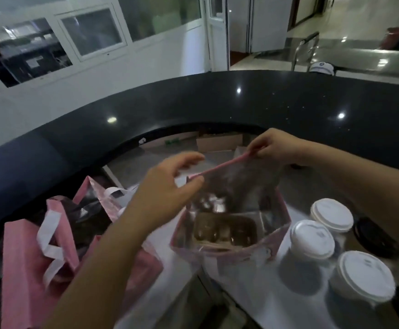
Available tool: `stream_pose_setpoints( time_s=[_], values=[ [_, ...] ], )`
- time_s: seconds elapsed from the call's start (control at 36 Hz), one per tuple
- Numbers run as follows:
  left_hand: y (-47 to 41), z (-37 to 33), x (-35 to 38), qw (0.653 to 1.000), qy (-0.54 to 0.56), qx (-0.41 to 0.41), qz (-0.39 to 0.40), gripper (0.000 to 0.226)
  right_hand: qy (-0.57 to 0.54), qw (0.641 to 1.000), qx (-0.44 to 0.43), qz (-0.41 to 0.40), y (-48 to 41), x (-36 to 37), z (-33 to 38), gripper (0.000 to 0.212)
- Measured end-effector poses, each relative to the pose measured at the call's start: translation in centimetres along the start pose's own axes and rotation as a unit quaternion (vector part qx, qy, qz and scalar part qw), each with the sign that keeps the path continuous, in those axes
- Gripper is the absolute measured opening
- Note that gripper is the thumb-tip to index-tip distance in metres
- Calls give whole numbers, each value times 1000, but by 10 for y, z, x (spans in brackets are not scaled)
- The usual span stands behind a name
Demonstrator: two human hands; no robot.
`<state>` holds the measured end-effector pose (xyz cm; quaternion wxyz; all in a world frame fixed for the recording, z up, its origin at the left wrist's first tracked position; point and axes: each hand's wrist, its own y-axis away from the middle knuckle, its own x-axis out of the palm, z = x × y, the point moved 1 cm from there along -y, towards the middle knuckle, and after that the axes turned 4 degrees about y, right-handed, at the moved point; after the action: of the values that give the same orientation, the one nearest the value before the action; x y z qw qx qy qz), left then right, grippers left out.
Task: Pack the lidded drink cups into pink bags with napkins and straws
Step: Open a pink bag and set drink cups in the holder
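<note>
at the left, a heap of spare pink bags with white handles is seen lying on the worktop. just right of it, the left hand is raised, with thumb and fingers pinched on the near end of the rim of an open pink bag. the bag is stood below and between the hands, and a brown cup carrier is seen inside it. the far end of the stretched rim is pinched by the right hand. three lidded cups are grouped on the worktop just right of the bag, touched by neither hand.
</note>
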<state>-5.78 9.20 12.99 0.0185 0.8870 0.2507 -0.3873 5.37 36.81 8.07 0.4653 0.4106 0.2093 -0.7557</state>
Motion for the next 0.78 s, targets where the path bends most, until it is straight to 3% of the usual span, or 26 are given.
stream_pose_setpoints(
  time_s=[0.06, 0.11, 0.25, 0.42, 0.58, 0.69, 0.78],
  values=[
    [-20, 2, 2, 993, -96, -29, 59, 59, -13, 999, -3, 35, -1, -5, 0, 23],
    [-37, 1, 9, 984, -119, -59, 119, 66, -13, 998, -13, 67, -2, -9, 2, 24],
    [-58, 2, 31, 975, -72, -89, 191, 44, 6, 994, -40, 102, -10, -7, 14, 22],
    [-58, 5, 34, 983, -86, -91, 136, 29, -9, 997, -62, 52, -16, 7, 15, 16],
    [-47, 24, 25, 982, -84, -132, 108, 43, -66, 996, -54, 30, -3, 13, -5, 60],
    [-35, 33, 19, 984, -65, -147, 75, 44, -106, 994, -8, 29, 20, 10, -35, 55],
    [-24, 38, 18, 985, -29, -166, 47, 45, -40, 996, 48, 65, 39, 10, -74, 47]
  ],
)
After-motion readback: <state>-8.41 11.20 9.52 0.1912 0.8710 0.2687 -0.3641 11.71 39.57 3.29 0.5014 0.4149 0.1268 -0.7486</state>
